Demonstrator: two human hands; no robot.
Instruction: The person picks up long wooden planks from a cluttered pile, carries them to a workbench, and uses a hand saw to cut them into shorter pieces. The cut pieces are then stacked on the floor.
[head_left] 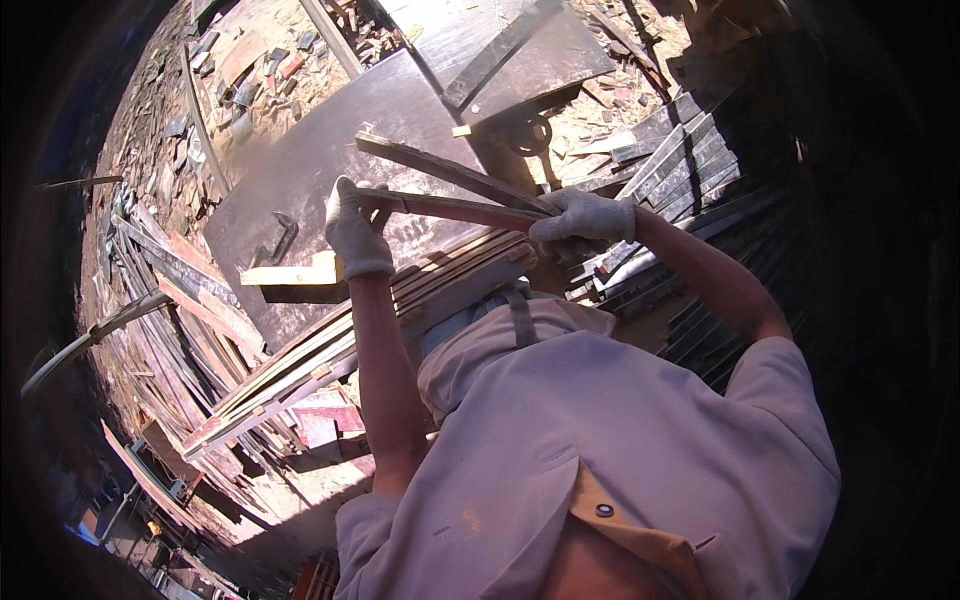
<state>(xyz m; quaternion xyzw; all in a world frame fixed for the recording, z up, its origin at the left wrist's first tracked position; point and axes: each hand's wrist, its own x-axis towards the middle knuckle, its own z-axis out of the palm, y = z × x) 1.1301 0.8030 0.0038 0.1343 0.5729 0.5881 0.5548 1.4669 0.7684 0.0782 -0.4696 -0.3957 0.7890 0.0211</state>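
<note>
Two narrow wooden strips are held above a dark, scuffed worktable (330, 150), between the person's hands. Their right ends come together in the right hand (585, 220), while toward the left they spread apart like a narrow V. The lower strip (465, 209) runs across to the left hand (357, 230), its side reddish toward the right. The upper strip (450, 172) slants up and away, its rough, splintered left end free, touched by neither hand.

Both hands wear pale work gloves. The right hand is closed around the gathered ends, its fingers curled under and partly hidden. The left hand pinches the far end of the lower strip between thumb and fingers.

Near the left wrist, a block with a bright yellow face (290, 275) lies at the table's near side, and beyond it sits a small black angled piece (285, 235). Just below the held strips, a bundle of long, thin strips (430, 280) runs diagonally past the left forearm, close to the person's body. Past the table's far right edge, a flat dark bar (500, 55) rests on another panel (560, 60).

Farther out, loose slats (165, 270) heap up on the left, dark slats (690, 165) fan out on the right, and broken offcuts (270, 65) litter the sunlit ground.
</note>
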